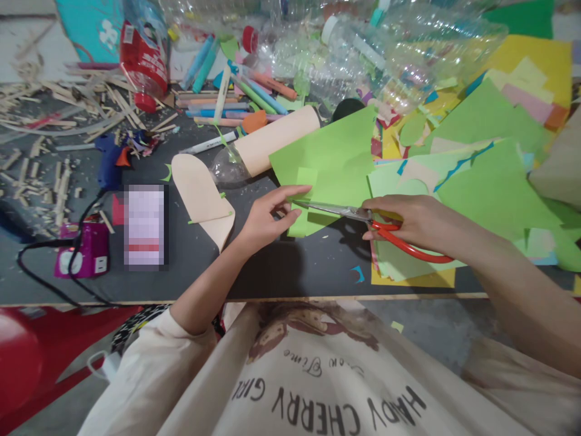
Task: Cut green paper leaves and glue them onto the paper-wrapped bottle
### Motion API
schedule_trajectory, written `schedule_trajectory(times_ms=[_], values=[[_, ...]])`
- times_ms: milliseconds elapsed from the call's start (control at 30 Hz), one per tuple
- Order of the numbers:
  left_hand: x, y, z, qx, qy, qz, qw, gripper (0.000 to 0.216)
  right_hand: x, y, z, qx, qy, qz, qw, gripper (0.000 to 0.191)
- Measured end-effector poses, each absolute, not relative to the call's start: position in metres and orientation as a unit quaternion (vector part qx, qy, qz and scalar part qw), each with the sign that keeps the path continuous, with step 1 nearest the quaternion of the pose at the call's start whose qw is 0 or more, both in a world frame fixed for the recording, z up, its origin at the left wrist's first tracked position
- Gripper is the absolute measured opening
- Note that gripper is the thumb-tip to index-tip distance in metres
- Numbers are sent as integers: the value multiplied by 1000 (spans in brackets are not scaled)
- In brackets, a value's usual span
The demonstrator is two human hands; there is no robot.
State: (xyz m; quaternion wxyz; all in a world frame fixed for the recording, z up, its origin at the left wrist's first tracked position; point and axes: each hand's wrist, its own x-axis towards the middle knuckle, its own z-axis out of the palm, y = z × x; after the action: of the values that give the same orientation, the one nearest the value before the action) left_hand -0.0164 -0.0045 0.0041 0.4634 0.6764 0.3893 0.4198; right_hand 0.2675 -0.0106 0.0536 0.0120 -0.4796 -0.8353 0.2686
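Note:
My right hand point(403, 221) is closed around the red handles of a pair of scissors point(338, 209). The blades point left, their tips between the thumb and index finger of my left hand point(270, 218). Those fingers are curled around a small light-green paper strip point(302, 221), which the blades cross. Behind it lies a larger bright-green paper sheet point(338, 157). Left of my left hand is a peach paper cutout point(200, 188) with a rounded end and small green bits on it. A clear bottle wrapped in peach paper point(279, 139) lies beyond my hands.
Wood sticks point(59, 188), a blue glue gun point(110, 160) and its black cord occupy the left. Markers point(263, 91) and clear plastic bottles point(308, 66) crowd the back. Stacked coloured paper point(408, 266) covers the right. The table's front edge point(290, 298) runs before my body.

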Motion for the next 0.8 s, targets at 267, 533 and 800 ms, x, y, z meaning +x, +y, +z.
schedule_trajectory(times_ms=[267,533,800], values=[[-17,-2,2,665,390,424,475,31,272,-18,58,-506,-822,259,-9,51],[-15,1,-1,637,417,447,470,32,301,-29,44,-611,-775,160,13,34],[-13,-2,0,623,432,446,476,30,333,-37,46,-637,-763,109,11,37]])
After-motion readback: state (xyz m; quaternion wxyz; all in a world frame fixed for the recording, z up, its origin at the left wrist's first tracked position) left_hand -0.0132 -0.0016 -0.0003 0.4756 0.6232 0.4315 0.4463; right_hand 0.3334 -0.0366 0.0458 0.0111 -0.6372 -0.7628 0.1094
